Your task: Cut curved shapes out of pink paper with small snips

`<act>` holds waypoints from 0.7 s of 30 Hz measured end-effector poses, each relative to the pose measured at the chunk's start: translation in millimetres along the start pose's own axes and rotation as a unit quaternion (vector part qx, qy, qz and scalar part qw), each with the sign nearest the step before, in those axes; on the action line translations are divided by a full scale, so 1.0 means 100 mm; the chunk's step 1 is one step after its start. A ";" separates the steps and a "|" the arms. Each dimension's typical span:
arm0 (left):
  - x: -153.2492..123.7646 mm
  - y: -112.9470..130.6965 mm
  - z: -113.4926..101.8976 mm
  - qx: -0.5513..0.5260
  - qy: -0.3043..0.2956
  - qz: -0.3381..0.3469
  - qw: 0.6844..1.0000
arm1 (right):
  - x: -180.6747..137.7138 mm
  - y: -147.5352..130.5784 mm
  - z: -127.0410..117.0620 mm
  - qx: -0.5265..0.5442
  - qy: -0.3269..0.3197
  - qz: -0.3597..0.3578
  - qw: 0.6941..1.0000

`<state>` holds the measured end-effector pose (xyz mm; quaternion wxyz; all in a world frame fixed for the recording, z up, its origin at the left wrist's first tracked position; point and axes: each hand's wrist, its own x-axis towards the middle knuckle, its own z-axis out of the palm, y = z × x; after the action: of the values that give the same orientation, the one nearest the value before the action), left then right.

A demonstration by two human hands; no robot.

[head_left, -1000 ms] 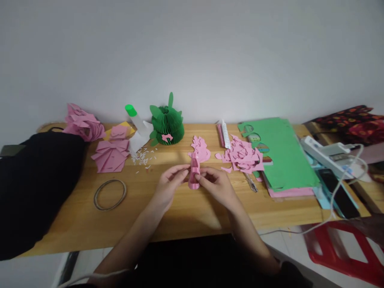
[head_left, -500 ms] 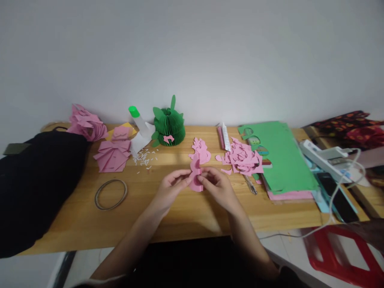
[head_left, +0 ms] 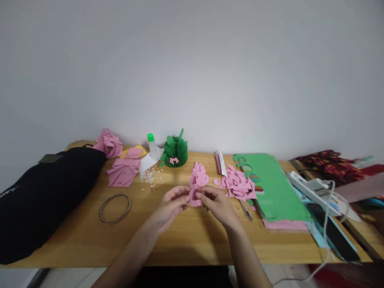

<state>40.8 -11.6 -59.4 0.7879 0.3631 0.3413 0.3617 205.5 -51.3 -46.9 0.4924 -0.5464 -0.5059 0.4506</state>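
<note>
Between my two hands, above the middle of the table, is a pink paper cutout (head_left: 194, 196) with scalloped edges and a fold down it. My left hand (head_left: 172, 206) pinches its left edge between thumb and fingers. On the other edge, my right hand (head_left: 216, 203) grips it the same way. Just behind lie more pink paper cutouts (head_left: 200, 174), partly covered by the held piece. A heap of pink paper scraps (head_left: 238, 182) is to the right of my right hand. Farther back stands a green honeycomb paper ball (head_left: 175, 152) with leaf shapes and a small pink bow.
At left are a black bag (head_left: 57, 192), a ring-shaped roll (head_left: 114, 209), folded pink papers (head_left: 123, 173), white paper bits (head_left: 150, 176) and a green-capped glue bottle (head_left: 152, 147). Right: a utility knife (head_left: 246, 211), green sheets (head_left: 271, 192), a power strip (head_left: 313, 194) and a phone (head_left: 333, 232).
The view has tilted upward, so everything on the table sits lower in the picture. Both hands still hold the pink cutout, which has turned slightly.
</note>
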 end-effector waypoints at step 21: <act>-0.44 0.60 0.43 0.077 -0.026 0.293 0.953 | -0.30 -0.75 0.11 0.130 -0.017 -0.107 0.986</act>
<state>33.9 -33.0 22.9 0.6257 0.5160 0.2261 0.5396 183.6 -80.5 26.3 0.5961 -0.4123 -0.5070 0.4665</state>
